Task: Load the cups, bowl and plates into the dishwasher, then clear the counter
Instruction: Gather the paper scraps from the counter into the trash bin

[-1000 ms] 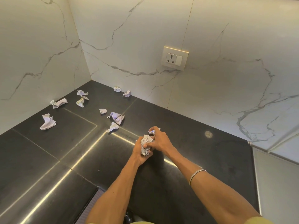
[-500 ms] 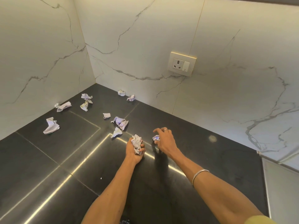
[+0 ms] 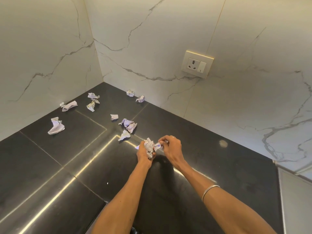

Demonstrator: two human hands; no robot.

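**Crumpled paper on the black counter**

Item, in hand: the left hand grips a wad of crumpled paper, fingers curled round it. The right hand pinches a smaller scrap between thumb and fingertips, touching the wad. A silver bangle sits on the right forearm.

Item, loose on the black counter: about ten crumpled pieces. Two by the back wall; three near the left wall; four in the middle, nearest the hands. Some piles may be more than one piece; I cannot tell.

Containers: the paper lies bare on the stone. Writing: faint purple print on the scraps, unreadable.

Fixture: one wall socket with switch on the marble wall.
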